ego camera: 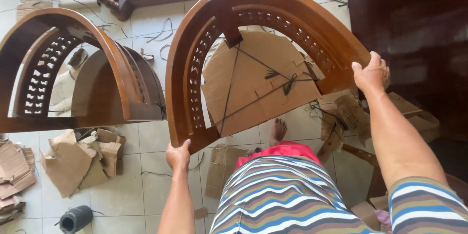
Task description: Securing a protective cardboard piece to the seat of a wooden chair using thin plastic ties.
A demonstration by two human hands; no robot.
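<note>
Nearby, cardboard scraps [78, 158] and another chair [83, 68] crowd the hands' chair [263, 15].

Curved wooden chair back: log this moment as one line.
left hand: grips lower end of curved wooden chair back | right hand: grips its other end | cardboard sheet: tied to seat with string | second chair: left, untouched

A short-sleeved shirt [287, 195] striped blue, brown and white over red shorts [278, 152].
</note>
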